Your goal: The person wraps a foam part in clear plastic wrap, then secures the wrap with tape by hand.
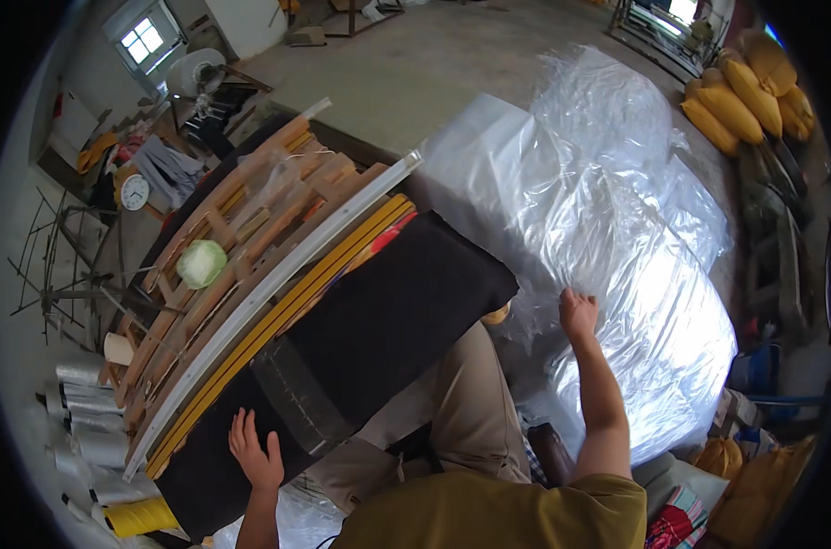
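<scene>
Left hand (256, 450), fingers spread, resting on black cloth (411, 316) near its lower left end. Right hand (579, 315), well apart from left, curling fingers at clear plastic sheeting (607, 220); cannot tell whether gripping it. Sheeting lying heaped at person's right. Dark strip (298, 395) crossing cloth; yellow bars (278, 325) running along far edge.

Wooden bench (338, 176) on left. Black pad (415, 316) along near side, dark strip (298, 389) across it. Silver rail (381, 188) and yellow bars (390, 217) run lengthwise beyond pad. Farther over, pale green roll (201, 263) sits on wood.
</scene>
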`<state>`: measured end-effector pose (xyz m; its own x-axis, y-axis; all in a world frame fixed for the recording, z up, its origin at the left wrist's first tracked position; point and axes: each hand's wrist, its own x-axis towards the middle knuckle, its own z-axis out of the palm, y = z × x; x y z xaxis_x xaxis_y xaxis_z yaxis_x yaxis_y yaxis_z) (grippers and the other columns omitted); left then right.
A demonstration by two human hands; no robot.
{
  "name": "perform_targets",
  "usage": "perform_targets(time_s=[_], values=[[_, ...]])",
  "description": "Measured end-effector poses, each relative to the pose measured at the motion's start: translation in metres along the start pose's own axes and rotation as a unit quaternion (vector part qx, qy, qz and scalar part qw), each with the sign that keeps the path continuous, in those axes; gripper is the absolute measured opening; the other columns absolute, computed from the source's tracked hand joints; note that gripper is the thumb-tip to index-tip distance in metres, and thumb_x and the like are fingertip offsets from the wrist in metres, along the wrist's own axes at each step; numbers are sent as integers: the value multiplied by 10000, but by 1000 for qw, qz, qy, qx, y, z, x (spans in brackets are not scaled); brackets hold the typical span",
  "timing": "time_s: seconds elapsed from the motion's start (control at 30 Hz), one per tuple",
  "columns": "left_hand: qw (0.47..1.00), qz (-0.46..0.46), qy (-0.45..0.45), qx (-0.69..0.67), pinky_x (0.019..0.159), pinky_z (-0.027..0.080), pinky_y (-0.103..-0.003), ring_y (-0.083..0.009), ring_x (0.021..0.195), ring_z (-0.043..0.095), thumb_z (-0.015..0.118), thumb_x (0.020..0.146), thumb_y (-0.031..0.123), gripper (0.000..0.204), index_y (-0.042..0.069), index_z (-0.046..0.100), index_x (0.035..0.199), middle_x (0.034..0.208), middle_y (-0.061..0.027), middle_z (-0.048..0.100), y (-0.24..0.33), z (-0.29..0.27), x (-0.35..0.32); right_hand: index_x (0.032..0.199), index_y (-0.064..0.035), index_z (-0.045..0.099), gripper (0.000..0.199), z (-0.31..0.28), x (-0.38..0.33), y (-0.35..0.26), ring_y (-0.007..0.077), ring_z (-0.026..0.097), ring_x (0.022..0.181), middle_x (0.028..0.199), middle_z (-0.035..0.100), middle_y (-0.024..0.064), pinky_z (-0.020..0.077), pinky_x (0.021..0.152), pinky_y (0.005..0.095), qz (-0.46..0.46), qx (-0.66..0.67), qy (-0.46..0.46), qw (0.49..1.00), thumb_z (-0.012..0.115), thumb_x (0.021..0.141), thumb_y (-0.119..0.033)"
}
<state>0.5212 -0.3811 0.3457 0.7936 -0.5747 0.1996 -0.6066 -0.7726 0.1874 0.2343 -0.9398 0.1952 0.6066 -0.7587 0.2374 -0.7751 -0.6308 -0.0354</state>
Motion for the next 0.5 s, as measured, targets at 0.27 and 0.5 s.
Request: perform_targets(time_s=[0.27, 0.5], values=[[1000, -6, 5, 24, 1048, 201, -488, -364, 1261, 332, 485, 881, 278, 491, 4, 425, 1283, 1350, -171, 390, -4, 3, 6, 1063, -79, 573, 246, -6, -9, 257, 305, 549, 1045, 992, 633, 170, 412, 879, 424, 384, 213, -37, 898, 469, 848, -139], [1000, -3, 7, 14, 1053, 198, -475, -354, 1271, 323, 474, 897, 283, 478, 15, 423, 1290, 1358, -175, 381, 3, 2, -2, 1189, -105, 504, 451, -29, 14, 34, 305, 519, 1021, 1095, 544, 161, 350, 911, 510, -107, -69, 90, 988, 569, 743, -79]])
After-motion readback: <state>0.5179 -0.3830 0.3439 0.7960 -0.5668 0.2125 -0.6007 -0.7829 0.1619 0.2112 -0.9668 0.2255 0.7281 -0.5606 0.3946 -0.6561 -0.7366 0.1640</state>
